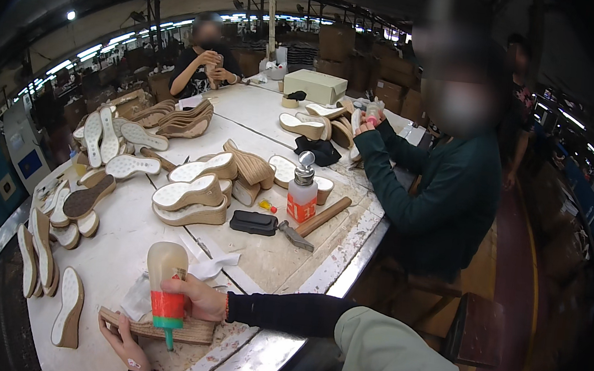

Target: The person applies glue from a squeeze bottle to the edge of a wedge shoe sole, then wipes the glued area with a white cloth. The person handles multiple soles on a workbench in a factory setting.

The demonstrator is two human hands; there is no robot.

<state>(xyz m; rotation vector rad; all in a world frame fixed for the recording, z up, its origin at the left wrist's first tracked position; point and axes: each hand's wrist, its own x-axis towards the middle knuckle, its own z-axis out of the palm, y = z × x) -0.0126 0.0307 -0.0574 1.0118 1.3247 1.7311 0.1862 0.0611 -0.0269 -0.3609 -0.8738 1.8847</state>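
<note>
My right hand [199, 298] grips a cream squeeze bottle [167, 284] with an orange label, turned upside down so its green nozzle points at a woven wedge sole [186, 331] lying on the worktable [120, 240]. My left hand [123, 344] holds the near edge of that sole from below. A white cloth [137, 297] lies partly under the bottle.
Wedge soles [192, 200] are stacked mid-table, more lie along the left edge [43, 261]. A hammer [315, 221], a black block [253, 223] and a pump bottle [302, 194] sit at right. A seated person in dark green [446, 193] works opposite; another person [205, 62] sits farther back.
</note>
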